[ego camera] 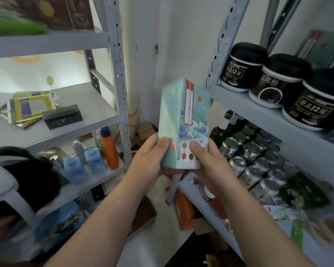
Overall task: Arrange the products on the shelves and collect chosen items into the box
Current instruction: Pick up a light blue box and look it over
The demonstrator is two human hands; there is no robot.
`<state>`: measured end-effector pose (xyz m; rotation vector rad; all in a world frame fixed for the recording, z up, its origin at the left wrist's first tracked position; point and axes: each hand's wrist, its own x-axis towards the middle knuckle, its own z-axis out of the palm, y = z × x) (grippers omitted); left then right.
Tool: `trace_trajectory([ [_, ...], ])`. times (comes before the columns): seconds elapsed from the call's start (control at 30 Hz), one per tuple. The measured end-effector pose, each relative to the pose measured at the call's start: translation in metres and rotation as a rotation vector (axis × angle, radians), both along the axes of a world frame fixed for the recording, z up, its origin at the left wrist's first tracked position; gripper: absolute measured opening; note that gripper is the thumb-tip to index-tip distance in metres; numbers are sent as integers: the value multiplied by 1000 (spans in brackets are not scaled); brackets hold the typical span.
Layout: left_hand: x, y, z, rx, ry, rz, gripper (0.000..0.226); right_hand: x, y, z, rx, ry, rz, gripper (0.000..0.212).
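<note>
- left hand (152,153) and right hand (204,160) – fingers curled round the teal carton (183,120), upright between the two racks
- carton unplaced – not on a shelf; no collecting box identifiable; most work left

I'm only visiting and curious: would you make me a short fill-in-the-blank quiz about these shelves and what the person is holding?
The left hand and right hand grip the tall pale-teal cardboard carton; the count of hands holding it is ____.
The round black jars with white rims on the right grey metal shelf number ____.
The tall orange plastic bottle has a cap coloured ____.
Missing words: two, three, blue.
</note>
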<state>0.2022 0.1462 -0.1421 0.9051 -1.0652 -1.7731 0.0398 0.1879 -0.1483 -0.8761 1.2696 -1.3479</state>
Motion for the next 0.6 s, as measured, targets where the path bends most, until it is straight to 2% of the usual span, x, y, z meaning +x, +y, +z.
trace_trajectory([
  [0.17,17,-13,-6,-43,-46,-50,45,2,2,1,53,-47,-106,27],
  [0.33,17,-20,-1,157,-77,-191,42,3,9,3,128,-163,-184,46],
  [0.43,11,-22,-4,250,-61,-254,31,4,14,-1,93,-111,-252,53],
  [0.5,5,-24,-12,237,-94,-248,18,2,19,-3,44,-104,-255,49],
  [0.6,-3,-27,-24,168,-146,-228,30,-2,28,3,2,-37,-251,36],
])
